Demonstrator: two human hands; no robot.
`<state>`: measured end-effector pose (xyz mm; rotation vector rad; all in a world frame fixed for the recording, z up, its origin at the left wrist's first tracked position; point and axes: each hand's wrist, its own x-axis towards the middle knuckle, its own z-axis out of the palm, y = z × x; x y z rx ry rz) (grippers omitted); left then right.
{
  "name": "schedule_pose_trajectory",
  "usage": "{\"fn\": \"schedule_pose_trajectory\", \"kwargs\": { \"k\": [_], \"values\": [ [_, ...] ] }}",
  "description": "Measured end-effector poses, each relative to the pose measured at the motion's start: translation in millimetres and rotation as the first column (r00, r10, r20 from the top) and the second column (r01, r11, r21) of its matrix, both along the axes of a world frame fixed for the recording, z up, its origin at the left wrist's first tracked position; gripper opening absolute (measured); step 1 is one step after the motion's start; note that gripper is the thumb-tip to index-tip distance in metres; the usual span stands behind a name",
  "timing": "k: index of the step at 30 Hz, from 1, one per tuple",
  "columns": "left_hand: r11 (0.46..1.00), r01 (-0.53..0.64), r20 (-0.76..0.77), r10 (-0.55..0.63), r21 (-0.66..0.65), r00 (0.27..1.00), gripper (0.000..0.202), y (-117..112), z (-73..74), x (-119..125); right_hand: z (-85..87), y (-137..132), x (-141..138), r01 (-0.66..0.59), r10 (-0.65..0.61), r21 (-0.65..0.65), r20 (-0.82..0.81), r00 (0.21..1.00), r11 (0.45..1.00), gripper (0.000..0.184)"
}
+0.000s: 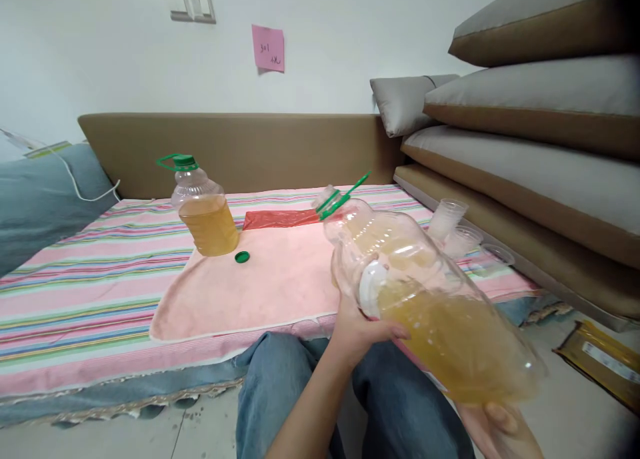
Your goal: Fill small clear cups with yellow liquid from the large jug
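Observation:
I hold a big clear plastic bottle (430, 299) of yellow liquid, tilted with its open neck pointing up and left. My left hand (357, 329) is wrapped around its middle from below. My right hand (500, 426) cups the bottle's base at the lower right, only partly in view. The bottle's green cap (242, 257) lies loose on a pink towel (260, 279). A second, capped bottle (204, 209) with yellow liquid stands upright on the towel's far left corner.
A striped sheet (75, 292) covers the low platform under the towel. Clear plastic cups (453, 229) stand at its right edge beside stacked cushions (540, 146). A red plastic bag (280, 218) lies behind the towel. My knees in jeans (300, 392) are below.

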<state>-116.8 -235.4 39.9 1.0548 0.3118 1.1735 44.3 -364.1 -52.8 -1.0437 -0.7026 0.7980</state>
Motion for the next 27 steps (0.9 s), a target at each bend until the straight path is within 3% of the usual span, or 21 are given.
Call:
{"fn": "schedule_pose_trajectory", "kwargs": {
  "k": [3,6,9,13,16,19,21,24,27],
  "values": [
    [0.978,-0.206,-0.01,0.206,0.02,0.978,0.135,-5,7.0,-20,-2.6,13,-22,-0.049,0.059,0.055,-0.195,0.979,0.997,0.111],
    [0.941,-0.338,0.034,0.338,0.03,0.941,0.128,-6,17.5,-50,5.5,30,-51,-0.202,0.229,0.131,-0.236,0.945,0.971,0.115],
    [0.879,-0.47,0.021,0.469,0.078,0.883,0.121,-1,31.0,-85,19.3,55,-85,-0.409,0.441,0.183,-0.202,0.874,0.894,0.114],
    [0.753,-0.617,-0.041,0.641,0.228,0.767,0.117,12,46.7,-136,30.9,98,-135,-0.608,0.668,0.317,-0.131,0.732,0.728,0.11],
    [0.654,-0.693,-0.081,0.742,0.305,0.665,0.119,26,53.4,-171,32.3,131,-170,-0.606,0.669,0.348,-0.09,0.738,0.715,0.124],
    [0.586,-0.728,-0.131,0.803,0.355,0.582,0.118,43,55.9,-200,31.3,164,-197,-0.67,0.689,0.301,0.057,0.723,0.678,0.117],
    [0.57,-0.714,-0.191,0.818,0.407,0.543,0.116,55,55.5,-217,29.3,186,-211,-0.718,0.696,0.241,0.181,0.694,0.653,0.11],
    [0.591,-0.636,-0.293,0.803,0.495,0.518,0.121,74,51.7,-240,23.7,217,-233,-0.737,0.682,0.149,0.295,0.669,0.659,0.108],
    [0.649,-0.543,-0.394,0.758,0.533,0.52,0.128,92,45.6,-260,18.2,237,-257,-0.707,0.637,0.129,0.345,0.69,0.696,0.11]
  ]
}}
